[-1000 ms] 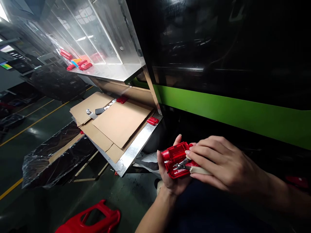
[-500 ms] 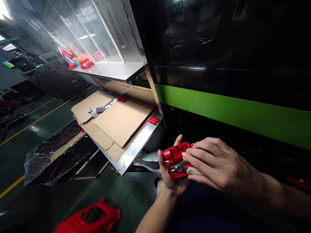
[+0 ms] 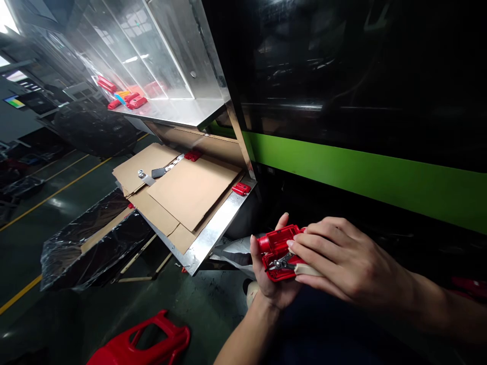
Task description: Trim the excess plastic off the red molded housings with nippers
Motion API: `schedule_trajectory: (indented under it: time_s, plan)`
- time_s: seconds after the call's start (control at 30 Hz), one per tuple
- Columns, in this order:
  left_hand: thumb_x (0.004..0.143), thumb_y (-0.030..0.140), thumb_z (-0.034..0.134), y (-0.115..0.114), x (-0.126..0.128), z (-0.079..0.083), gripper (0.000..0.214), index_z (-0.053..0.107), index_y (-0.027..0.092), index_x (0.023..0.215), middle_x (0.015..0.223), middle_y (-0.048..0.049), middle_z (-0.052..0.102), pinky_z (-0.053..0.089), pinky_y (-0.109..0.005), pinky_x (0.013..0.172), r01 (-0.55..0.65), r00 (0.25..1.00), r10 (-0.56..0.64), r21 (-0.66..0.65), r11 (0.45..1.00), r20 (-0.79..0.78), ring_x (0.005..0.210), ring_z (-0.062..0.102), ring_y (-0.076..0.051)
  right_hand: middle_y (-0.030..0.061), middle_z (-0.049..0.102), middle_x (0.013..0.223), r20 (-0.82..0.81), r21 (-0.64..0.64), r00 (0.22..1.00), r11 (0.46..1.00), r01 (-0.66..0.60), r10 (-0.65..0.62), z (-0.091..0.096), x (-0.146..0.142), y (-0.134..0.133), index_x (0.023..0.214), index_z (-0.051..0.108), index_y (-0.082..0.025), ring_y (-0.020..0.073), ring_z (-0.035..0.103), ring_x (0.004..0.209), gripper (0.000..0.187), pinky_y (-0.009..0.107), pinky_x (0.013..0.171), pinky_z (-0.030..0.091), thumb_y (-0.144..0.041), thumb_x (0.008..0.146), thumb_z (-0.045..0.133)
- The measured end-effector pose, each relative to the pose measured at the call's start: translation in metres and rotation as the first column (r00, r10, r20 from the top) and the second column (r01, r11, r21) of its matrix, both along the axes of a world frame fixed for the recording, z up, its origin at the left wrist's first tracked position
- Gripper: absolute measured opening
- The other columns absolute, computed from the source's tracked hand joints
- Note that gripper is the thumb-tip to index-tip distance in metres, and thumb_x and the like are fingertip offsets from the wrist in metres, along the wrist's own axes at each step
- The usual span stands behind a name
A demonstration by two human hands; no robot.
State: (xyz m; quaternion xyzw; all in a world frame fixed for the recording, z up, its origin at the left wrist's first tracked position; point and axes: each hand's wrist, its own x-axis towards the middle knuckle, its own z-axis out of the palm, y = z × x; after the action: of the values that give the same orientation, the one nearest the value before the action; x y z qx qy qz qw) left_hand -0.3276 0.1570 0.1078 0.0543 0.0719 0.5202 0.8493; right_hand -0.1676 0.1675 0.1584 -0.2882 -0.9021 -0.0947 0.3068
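My left hand [image 3: 268, 284] cups a red plastic part [image 3: 279, 238] from below, its thumb along the near left side. The part has a round threaded end and a hollow inside. A pair of pliers or nippers [image 3: 282, 263] with dark metal jaws and pale handles is in my right hand [image 3: 342, 258], the fingers closed round the grips. The jaws lie against the lower inside of the red part. My right fingertips also touch the part's right side, which they partly hide.
Cardboard sheets [image 3: 196, 190] cover a metal table [image 3: 215, 230], with a small red part [image 3: 241, 189] near its edge. More red parts [image 3: 136, 101] lie on the shelf above. A large red moulding [image 3: 148, 339] is on the floor, and a black-wrapped bin [image 3: 102, 238] stands left.
Both hands, with the red part and the pliers, have shifted very slightly right. More of the pliers' jaws shows now. Elsewhere only a small camera shift is seen.
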Motion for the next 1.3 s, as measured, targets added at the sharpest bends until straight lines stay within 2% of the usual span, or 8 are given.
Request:
schedule_trajectory:
  time_s: [0.5,1.1,1.3]
  plan:
    - [0.095,0.067,0.034,-0.0005,0.0024,-0.0020,0.070,0.049,0.018,0.143,0.117,-0.0137,0.070,0.039,-0.036,0.108,-0.010,1.000,0.010,-0.032,0.999,-0.014,0.106,0.065,-0.021,0.0075,0.069,0.107,0.049,-0.048,0.999,0.999,0.026,-0.023,0.0005,0.0006,-0.0005,0.112,0.066,-0.008,0.0253,0.059,0.102,0.036,0.044,0.091,0.043,-0.035,0.088,0.068]
    - [0.094,0.070,0.032,0.0055,0.0034,0.0021,0.073,0.051,0.019,0.142,0.118,-0.0127,0.069,0.039,-0.045,0.109,-0.015,0.999,0.014,-0.022,1.000,-0.042,0.113,0.062,-0.028,0.0098,0.069,0.108,0.009,-0.031,0.999,0.999,0.034,-0.034,0.0003,0.0025,0.0010,0.113,0.065,-0.008,0.0257,0.059,0.104,0.035,0.045,0.092,0.044,-0.033,0.090,0.067]
    - [0.094,0.070,0.028,0.0070,0.0033,0.0030,0.075,0.050,0.018,0.143,0.115,-0.0132,0.070,0.041,-0.043,0.108,-0.011,1.000,0.010,-0.033,0.999,-0.025,0.103,0.066,-0.023,0.0098,0.069,0.109,0.014,-0.034,0.999,0.999,0.038,-0.038,0.0005,0.0021,0.0027,0.114,0.065,-0.008,0.0263,0.058,0.104,0.036,0.045,0.092,0.043,-0.034,0.090,0.067]
